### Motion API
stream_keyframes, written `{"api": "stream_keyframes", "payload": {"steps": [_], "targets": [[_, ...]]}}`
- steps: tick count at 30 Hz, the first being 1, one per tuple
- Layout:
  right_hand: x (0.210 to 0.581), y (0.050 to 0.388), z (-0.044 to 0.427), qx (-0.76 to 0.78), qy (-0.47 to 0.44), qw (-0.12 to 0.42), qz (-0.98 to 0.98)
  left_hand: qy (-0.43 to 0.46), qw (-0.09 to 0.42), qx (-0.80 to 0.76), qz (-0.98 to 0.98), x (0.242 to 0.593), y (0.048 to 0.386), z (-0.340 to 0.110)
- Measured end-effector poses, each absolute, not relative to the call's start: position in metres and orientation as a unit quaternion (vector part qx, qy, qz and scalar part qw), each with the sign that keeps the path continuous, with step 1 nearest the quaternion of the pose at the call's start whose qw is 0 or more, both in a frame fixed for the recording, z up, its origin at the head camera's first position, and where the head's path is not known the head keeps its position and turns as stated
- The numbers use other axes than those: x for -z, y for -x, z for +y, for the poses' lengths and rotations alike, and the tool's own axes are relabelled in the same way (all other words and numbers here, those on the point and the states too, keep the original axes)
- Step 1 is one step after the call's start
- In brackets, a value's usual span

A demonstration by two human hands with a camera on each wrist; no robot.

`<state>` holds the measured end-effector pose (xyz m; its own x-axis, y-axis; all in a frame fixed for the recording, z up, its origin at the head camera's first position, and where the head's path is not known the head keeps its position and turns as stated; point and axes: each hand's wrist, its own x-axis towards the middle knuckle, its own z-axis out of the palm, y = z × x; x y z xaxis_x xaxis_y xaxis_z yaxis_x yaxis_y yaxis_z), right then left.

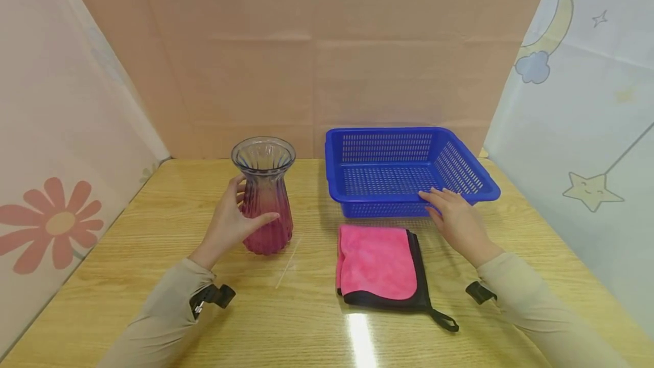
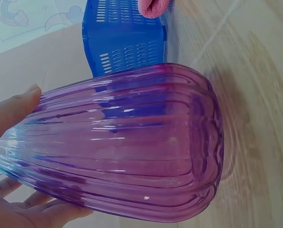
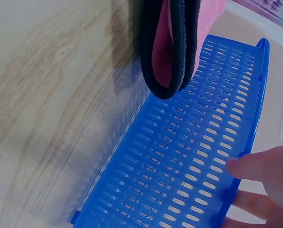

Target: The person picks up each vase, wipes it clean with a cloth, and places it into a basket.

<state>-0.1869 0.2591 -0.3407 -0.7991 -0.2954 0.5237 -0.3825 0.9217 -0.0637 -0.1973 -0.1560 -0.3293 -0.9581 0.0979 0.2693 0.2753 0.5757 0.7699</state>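
A ribbed glass vase [image 1: 268, 209], clear greyish at the flared mouth and pink-purple below, stands upright at the left of the wooden table. Around its left side is my left hand [image 1: 232, 226], thumb in front and fingers behind; the left wrist view shows the thumb and fingers on opposite sides of the glass. My right hand [image 1: 457, 223] holds the near rim of a blue plastic basket [image 1: 383, 197], with the thumb outside and the fingers over the rim. Between the hands lies a folded pink cloth [image 1: 378, 263] with black edging and a loop.
The wooden table [image 1: 286, 328] reaches back to a plain peach backdrop [image 1: 311, 55]. Printed curtains with a flower on the left and a moon and stars on the right flank the table. The cloth lies just in front of the basket.
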Motion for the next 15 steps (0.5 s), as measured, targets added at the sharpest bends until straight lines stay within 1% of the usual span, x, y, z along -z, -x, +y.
{"api": "stream_keyframes", "payload": {"steps": [4, 15], "targets": [[0.34, 0.186, 0.259, -0.083, -0.178, 0.255, -0.947, 0.11, 0.108, 0.454, -0.878, 0.327, 0.198, -0.155], [0.342, 0.188, 0.26, -0.085, -0.178, 0.25, -0.948, 0.107, 0.11, 0.463, -0.873, 0.313, 0.203, -0.152]]}}
